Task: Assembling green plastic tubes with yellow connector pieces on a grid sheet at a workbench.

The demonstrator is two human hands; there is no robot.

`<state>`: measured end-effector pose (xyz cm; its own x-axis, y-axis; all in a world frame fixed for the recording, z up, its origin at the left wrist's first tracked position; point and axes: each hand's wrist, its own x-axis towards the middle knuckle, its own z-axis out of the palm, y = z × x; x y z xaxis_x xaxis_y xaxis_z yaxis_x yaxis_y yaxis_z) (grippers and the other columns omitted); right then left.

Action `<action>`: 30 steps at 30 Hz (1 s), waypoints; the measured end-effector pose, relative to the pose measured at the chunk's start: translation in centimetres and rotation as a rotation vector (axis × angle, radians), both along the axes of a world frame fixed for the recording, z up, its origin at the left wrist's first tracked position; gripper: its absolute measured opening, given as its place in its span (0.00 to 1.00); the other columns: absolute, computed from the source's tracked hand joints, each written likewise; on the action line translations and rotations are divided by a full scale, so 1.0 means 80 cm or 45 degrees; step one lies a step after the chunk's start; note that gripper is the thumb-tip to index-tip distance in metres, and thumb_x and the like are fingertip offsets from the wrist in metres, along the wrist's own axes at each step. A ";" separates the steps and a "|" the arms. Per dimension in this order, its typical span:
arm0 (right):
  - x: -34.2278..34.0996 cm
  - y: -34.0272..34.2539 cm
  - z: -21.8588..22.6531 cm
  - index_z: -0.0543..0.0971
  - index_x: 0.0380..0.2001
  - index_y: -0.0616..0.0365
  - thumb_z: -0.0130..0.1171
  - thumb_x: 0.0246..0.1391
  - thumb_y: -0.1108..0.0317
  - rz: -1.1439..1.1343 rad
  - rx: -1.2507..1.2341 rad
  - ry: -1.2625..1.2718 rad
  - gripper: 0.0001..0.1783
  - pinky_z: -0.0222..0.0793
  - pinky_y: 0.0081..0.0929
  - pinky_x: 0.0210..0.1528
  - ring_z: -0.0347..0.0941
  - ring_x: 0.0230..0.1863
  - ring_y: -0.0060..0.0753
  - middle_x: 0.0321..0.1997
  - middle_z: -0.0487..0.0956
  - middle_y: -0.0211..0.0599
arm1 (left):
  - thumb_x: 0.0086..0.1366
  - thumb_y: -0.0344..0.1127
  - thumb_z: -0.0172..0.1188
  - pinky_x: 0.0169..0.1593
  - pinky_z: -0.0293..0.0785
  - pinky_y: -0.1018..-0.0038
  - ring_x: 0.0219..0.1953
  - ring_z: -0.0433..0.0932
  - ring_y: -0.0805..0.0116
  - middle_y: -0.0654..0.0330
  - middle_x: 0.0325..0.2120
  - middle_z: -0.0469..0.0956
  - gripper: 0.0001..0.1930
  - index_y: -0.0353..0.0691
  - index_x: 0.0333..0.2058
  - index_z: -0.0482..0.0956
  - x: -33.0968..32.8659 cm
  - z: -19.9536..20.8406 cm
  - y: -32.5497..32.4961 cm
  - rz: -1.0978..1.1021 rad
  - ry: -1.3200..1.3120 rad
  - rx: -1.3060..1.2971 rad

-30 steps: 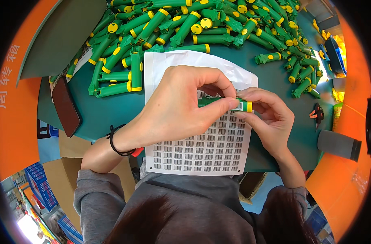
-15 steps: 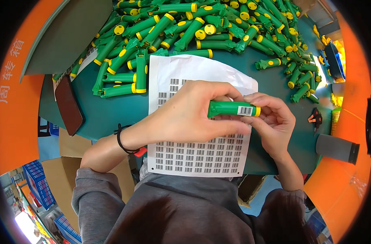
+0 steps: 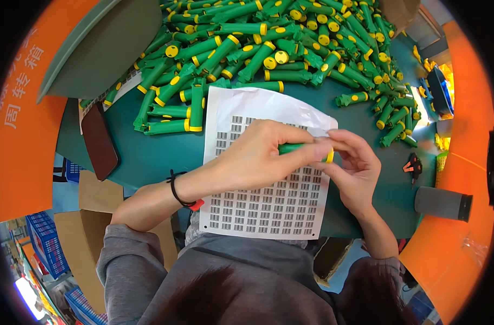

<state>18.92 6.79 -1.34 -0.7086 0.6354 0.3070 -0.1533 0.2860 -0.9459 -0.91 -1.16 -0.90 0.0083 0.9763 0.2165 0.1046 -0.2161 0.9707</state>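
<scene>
My left hand is closed round a short green plastic tube with a yellow end cap. Its thumb lies along the tube, over the side where the barcode sticker was showing. At the capped end, the bent fingers and thumb of my right hand pinch the tube. Both hands are above a white sheet of barcode stickers, which lies over the near edge of the table. Bare backing shows on the sheet's upper part.
A large heap of similar green and yellow tubes covers the far side of the green table. A dark red phone-like slab lies at left. Orange-handled snips and a grey cylinder are at right. Below left stands a cardboard box.
My left thumb has moved over the sticker, hiding it. Both hands have shifted slightly down in the picture, and my right hand a little left. The whole view has also shifted slightly.
</scene>
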 end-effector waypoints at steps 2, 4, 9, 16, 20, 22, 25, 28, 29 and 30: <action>-0.004 -0.002 0.002 0.74 0.55 0.64 0.67 0.44 0.85 -0.019 -0.089 -0.083 0.31 0.67 0.31 0.61 0.74 0.53 0.32 0.56 0.77 0.45 | 0.70 0.45 0.58 0.25 0.64 0.75 0.21 0.67 0.82 0.62 0.16 0.74 0.17 0.34 0.34 0.84 -0.013 0.012 -0.004 -0.028 -0.016 -0.511; -0.003 0.015 0.013 0.73 0.57 0.63 0.70 0.44 0.81 -0.092 0.137 -0.208 0.33 0.67 0.31 0.60 0.73 0.53 0.30 0.58 0.74 0.45 | 0.69 0.42 0.60 0.23 0.62 0.76 0.21 0.66 0.82 0.65 0.17 0.74 0.14 0.36 0.36 0.85 -0.032 0.029 -0.013 0.154 0.118 -0.200; 0.024 0.035 -0.004 0.72 0.55 0.61 0.80 0.35 0.58 -0.419 0.663 -0.920 0.43 0.65 0.35 0.60 0.66 0.58 0.42 0.59 0.65 0.45 | 0.70 0.50 0.57 0.44 0.75 0.76 0.40 0.81 0.77 0.62 0.39 0.85 0.17 0.46 0.44 0.87 -0.201 0.139 -0.033 1.523 0.814 0.561; 0.009 0.048 -0.024 0.72 0.53 0.63 0.76 0.43 0.59 -0.304 0.573 -0.969 0.37 0.66 0.34 0.59 0.69 0.57 0.40 0.52 0.72 0.41 | 0.68 0.44 0.59 0.54 0.71 0.69 0.50 0.77 0.57 0.55 0.48 0.81 0.17 0.39 0.48 0.82 -0.253 0.135 -0.035 1.625 1.667 0.727; 0.012 0.033 -0.006 0.72 0.54 0.65 0.70 0.51 0.63 -0.147 -0.230 -0.631 0.31 0.71 0.31 0.55 0.75 0.50 0.34 0.48 0.78 0.38 | 0.55 0.34 0.72 0.52 0.75 0.66 0.51 0.76 0.61 0.58 0.49 0.78 0.21 0.43 0.48 0.81 -0.051 0.040 -0.018 0.472 1.122 0.522; 0.014 0.022 -0.006 0.71 0.56 0.67 0.66 0.56 0.65 -0.144 -0.927 -0.117 0.28 0.75 0.29 0.51 0.79 0.45 0.30 0.49 0.80 0.40 | 0.53 0.34 0.72 0.52 0.73 0.66 0.52 0.74 0.56 0.57 0.51 0.76 0.24 0.43 0.51 0.80 -0.024 0.003 -0.006 0.431 1.119 0.576; 0.008 0.016 -0.010 0.70 0.56 0.67 0.64 0.58 0.65 -0.118 -0.950 -0.234 0.27 0.76 0.30 0.51 0.79 0.48 0.30 0.50 0.79 0.42 | 0.55 0.36 0.70 0.51 0.72 0.65 0.49 0.74 0.56 0.58 0.47 0.76 0.22 0.42 0.50 0.80 -0.020 -0.021 0.009 0.389 1.060 0.640; 0.000 0.012 -0.010 0.75 0.52 0.65 0.66 0.58 0.65 -0.117 -1.013 -0.257 0.22 0.77 0.28 0.47 0.79 0.45 0.27 0.47 0.81 0.38 | 0.55 0.34 0.70 0.46 0.72 0.66 0.44 0.74 0.58 0.59 0.44 0.76 0.21 0.40 0.49 0.81 -0.017 -0.030 0.014 0.336 0.993 0.632; 0.001 0.010 -0.011 0.77 0.51 0.65 0.65 0.59 0.66 -0.123 -1.023 -0.277 0.20 0.77 0.26 0.45 0.79 0.43 0.26 0.45 0.82 0.36 | 0.53 0.31 0.71 0.44 0.72 0.68 0.42 0.73 0.59 0.59 0.43 0.77 0.22 0.41 0.50 0.81 -0.015 -0.031 0.014 0.328 0.955 0.601; 0.001 0.009 -0.012 0.77 0.51 0.65 0.65 0.59 0.66 -0.126 -1.030 -0.278 0.20 0.77 0.26 0.45 0.79 0.43 0.26 0.45 0.82 0.36 | 0.53 0.31 0.71 0.44 0.72 0.68 0.42 0.73 0.59 0.59 0.43 0.77 0.22 0.41 0.50 0.81 -0.014 -0.031 0.014 0.323 0.953 0.595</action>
